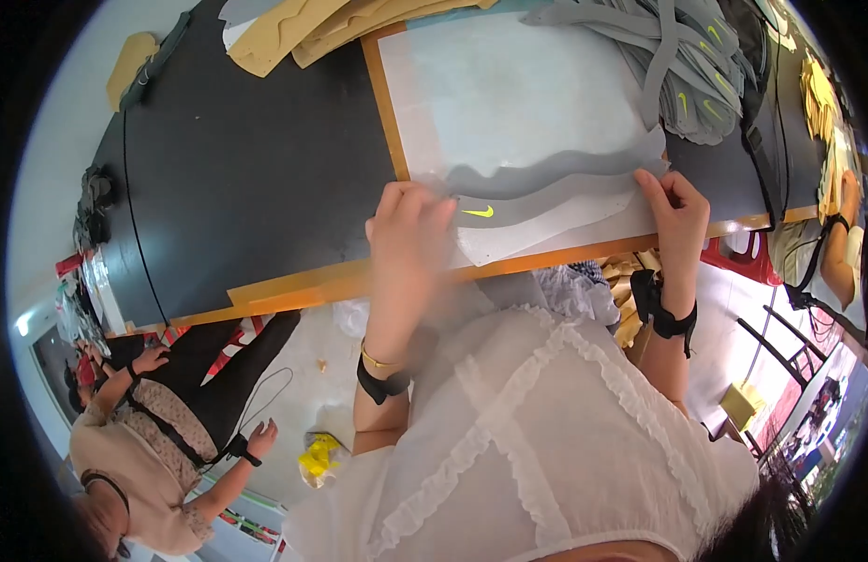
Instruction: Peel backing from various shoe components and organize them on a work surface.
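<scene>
A wavy grey fabric strip [548, 199] with a small yellow-green curved mark stretches across the near edge of the table. Below it lies a matching white strip [541, 227], its lower edge near the table rim. My left hand [408, 234], partly blurred, has its fingers curled at the left end of the grey strip. At the other end, my right hand [675, 211] pinches the strip between thumb and fingers. Under the strips is a pale sheet-covered board [527, 103].
Grey strips with yellow-green marks are heaped in a pile [701, 89] at the far right. Tan cut pieces [312, 28] lie at the back. A co-worker [143, 440] is at the lower left, and another person's arm [838, 253] shows at right. A red stool [743, 258] stands beneath.
</scene>
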Tool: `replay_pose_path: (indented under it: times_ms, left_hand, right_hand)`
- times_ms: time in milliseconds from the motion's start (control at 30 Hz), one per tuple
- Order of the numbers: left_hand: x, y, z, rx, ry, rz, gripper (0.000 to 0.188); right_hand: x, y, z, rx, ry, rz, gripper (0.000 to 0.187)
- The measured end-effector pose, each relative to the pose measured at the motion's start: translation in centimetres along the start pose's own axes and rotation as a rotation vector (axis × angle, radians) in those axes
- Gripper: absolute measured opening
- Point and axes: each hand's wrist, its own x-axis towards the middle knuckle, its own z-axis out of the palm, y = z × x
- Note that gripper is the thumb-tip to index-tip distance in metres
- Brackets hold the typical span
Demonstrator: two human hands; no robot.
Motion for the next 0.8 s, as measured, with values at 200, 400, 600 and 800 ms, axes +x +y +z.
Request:
replay_pose_path:
  times_ms: [200, 400, 600, 800]
  left_hand:
    - [-0.07, -0.31, 0.13, -0.009, 0.009, 0.025, 0.021]
    - [-0.09, -0.07, 0.19, 0.007, 0.005, 0.023, 0.022]
    - [-0.03, -0.09, 0.11, 0.012, 0.001, 0.013, 0.024]
    - [0.16, -0.09, -0.08, 0.031, -0.012, 0.009, 0.024]
  right_hand:
    - [0.01, -0.05, -0.13, 0.0, -0.007, -0.01, 0.036]
    - [-0.1, 0.0, -0.11, 0.013, -0.002, -0.012, 0.036]
    - [-0.04, -0.03, -0.11, 0.004, -0.003, -0.038, 0.035]
    - [0.02, -0.16, -0.14, 0.018, -0.01, -0.011, 0.036]
